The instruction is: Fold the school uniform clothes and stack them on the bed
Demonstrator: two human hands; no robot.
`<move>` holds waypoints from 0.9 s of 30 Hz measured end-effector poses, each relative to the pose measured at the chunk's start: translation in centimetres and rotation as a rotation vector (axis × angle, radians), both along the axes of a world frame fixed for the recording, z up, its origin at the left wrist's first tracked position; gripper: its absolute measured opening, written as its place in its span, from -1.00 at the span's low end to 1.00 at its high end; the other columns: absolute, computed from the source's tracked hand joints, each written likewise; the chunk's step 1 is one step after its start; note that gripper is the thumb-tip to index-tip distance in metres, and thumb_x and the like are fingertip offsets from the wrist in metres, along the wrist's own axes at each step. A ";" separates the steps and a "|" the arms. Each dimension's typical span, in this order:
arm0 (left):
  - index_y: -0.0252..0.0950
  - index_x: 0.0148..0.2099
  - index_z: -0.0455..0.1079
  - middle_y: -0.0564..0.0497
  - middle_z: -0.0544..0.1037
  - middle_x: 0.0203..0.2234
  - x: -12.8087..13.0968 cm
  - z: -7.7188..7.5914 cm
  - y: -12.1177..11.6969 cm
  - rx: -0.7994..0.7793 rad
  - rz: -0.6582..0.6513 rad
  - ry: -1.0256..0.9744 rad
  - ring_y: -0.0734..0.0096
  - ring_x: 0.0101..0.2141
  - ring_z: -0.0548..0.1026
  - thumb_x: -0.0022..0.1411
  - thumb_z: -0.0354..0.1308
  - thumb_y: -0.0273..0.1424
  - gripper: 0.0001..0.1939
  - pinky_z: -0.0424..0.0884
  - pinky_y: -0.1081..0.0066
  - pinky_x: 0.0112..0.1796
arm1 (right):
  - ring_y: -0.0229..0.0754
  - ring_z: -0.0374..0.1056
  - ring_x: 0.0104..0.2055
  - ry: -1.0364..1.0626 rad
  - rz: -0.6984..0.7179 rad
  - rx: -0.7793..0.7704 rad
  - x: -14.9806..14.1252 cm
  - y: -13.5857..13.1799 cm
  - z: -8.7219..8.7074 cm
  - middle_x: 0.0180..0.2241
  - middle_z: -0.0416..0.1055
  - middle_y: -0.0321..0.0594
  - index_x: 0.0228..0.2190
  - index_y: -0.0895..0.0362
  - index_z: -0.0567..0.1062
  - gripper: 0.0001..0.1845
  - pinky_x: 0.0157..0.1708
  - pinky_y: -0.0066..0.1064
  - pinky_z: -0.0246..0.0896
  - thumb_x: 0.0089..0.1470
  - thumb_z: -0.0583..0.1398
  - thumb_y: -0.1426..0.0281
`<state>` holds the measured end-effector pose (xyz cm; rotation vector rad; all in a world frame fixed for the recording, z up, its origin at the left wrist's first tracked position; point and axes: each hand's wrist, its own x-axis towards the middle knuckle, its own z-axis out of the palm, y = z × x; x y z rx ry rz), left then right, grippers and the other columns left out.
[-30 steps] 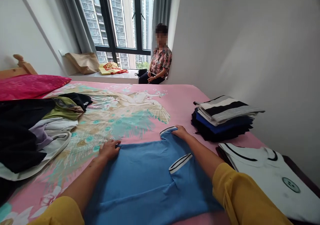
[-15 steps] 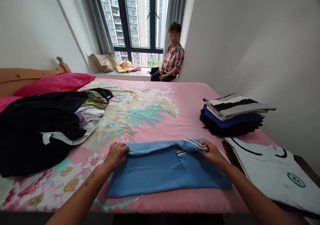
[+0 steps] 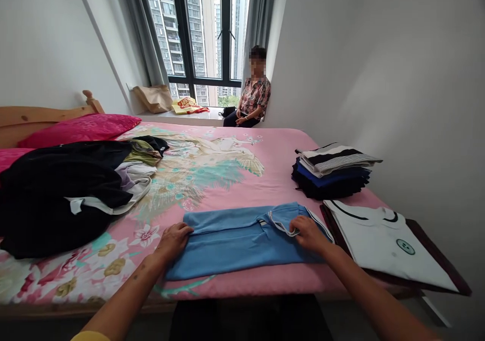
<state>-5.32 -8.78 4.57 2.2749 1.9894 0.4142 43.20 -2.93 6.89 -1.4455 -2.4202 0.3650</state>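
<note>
The blue cloth garment with striped trim [image 3: 227, 254] lies folded lengthwise near the pink floral bed's [image 3: 278, 151] front edge, its trimmed end uneven. The right hand [image 3: 309, 234] pinches that trim; the left hand [image 3: 174, 241] touches the opposite end, its grip unclear. Dark mixed clothes [image 3: 64, 179] lie rumpled; a multicoloured fabric stack [image 3: 329, 180] sits folded.

blue shirt [image 3: 235, 242]: soft matt cloth | headboard [image 3: 45, 121]: smooth knotted wood | tan bag [image 3: 154, 98]: creased matt paper | pillow [image 3: 85, 129]: slightly shiny patterned cloth
</note>
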 end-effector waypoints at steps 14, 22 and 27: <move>-0.14 0.01 0.41 -0.06 0.38 0.07 5.0 -1.0 -2.5 0.112 0.057 0.038 0.17 0.10 0.29 0.19 -0.04 -0.36 -0.64 -0.01 0.03 0.16 | -0.01 0.21 -0.04 -0.048 -0.150 0.158 -8.7 -1.5 -1.6 -0.11 0.36 -0.06 -0.08 0.15 0.36 -0.49 -0.05 -0.26 0.03 -0.02 0.18 0.12; -0.13 -0.04 0.43 -0.08 0.44 -0.01 3.0 -1.2 -4.4 0.180 0.182 0.031 0.14 0.01 0.37 0.17 0.02 -0.33 -0.68 0.15 0.03 0.07 | -0.14 0.29 -0.17 0.122 -0.081 0.152 -8.3 -0.4 -2.3 -0.27 0.43 -0.17 -0.29 0.13 0.46 -0.79 -0.12 -0.36 0.10 0.09 0.07 0.33; -0.13 -0.08 0.45 -0.07 0.44 0.00 3.4 -0.9 -4.4 0.210 0.210 0.024 0.11 0.03 0.36 0.17 0.02 -0.36 -0.71 0.12 -0.05 0.07 | -0.17 0.32 -0.22 0.164 0.002 0.072 -7.1 -1.0 -1.9 -0.34 0.45 -0.20 -0.41 0.10 0.48 -0.67 -0.13 -0.35 0.14 0.19 -0.02 0.25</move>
